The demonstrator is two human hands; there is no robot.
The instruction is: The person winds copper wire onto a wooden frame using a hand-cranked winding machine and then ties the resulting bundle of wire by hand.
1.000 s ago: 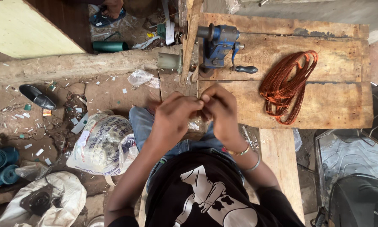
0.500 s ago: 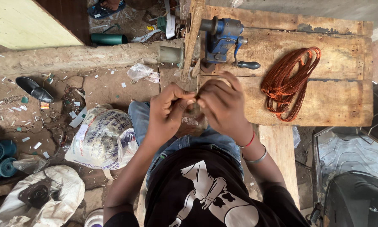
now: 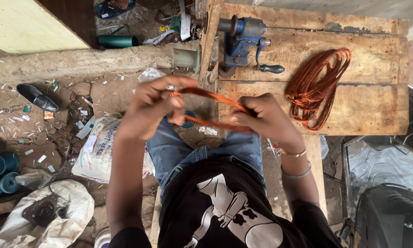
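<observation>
Copper wire loop (image 3: 215, 110), frame centre: my left hand (image 3: 153, 110) & right hand (image 3: 266, 117) each pinch one end, stretching it taut to shape it; spare wire coil (image 3: 316, 87) on bench (image 3: 376, 110), upper right.

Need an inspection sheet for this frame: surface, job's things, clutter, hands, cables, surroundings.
Surface: worn wooden bench, planks cracked and stained.
Job's things: small copper wire loop stretched between both hands; larger copper wire coil lying on the bench.
Clutter: blue hand-crank winder on the bench; paper scraps, black shoe, blue spools and printed sack on the dirt floor.
Hands: left hand and right hand each gripping one end of the loop.
Cables: nothing seen.
Surroundings: dark moulded casing at right; pale board top left.
</observation>
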